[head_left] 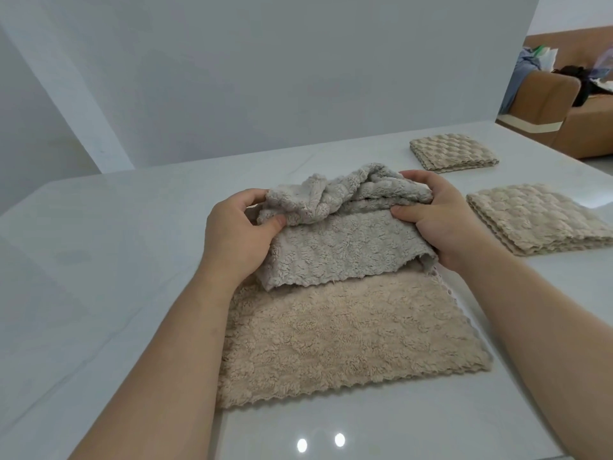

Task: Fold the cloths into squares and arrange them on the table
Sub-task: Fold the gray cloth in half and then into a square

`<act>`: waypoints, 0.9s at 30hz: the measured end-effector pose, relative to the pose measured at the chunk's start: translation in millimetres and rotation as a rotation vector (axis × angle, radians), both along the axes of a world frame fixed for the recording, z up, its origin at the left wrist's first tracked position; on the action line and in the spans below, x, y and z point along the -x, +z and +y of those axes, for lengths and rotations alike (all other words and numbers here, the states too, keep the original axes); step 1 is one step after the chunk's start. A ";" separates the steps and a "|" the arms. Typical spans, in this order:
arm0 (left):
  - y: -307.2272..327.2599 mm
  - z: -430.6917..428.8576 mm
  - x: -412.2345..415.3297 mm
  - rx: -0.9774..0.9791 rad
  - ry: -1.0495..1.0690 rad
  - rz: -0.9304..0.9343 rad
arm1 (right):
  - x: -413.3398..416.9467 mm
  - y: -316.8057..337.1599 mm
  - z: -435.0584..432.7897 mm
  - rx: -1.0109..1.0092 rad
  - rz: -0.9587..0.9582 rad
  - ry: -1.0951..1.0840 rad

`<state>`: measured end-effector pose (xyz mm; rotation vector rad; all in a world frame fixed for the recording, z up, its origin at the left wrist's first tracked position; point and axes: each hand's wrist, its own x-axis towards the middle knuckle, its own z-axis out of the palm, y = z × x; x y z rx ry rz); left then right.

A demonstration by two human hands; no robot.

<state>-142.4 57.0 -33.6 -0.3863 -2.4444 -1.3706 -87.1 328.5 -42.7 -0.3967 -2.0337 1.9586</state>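
A fluffy grey cloth (335, 247) is bunched up at the middle of the white table (99, 260). My left hand (238, 234) grips its left side, thumb pressed into the pile. My right hand (441, 217) grips its right side, fingers curled over the top folds. The grey cloth hangs partly over a beige cloth (348, 340) that lies flat beneath it, nearer to me. Two folded beige squares lie to the right: one (537, 217) close by, another (454, 152) farther back.
A grey wall stands behind the table's far edge. At the far right, beyond the table, a brown sofa (544, 104) holds a heap of clothes and bags. Bare glossy tabletop stretches to the left and in front of the beige cloth.
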 end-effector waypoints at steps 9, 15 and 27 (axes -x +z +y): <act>-0.1 0.1 -0.7 0.086 0.105 0.117 | -1.0 -7.7 0.0 -0.463 0.067 -0.065; -5.3 0.5 -1.3 0.314 0.033 0.101 | 1.6 -11.3 0.7 -0.649 0.027 -0.020; -9.3 1.0 2.4 0.373 0.088 0.158 | -2.0 -4.7 -4.0 -0.670 0.081 -0.103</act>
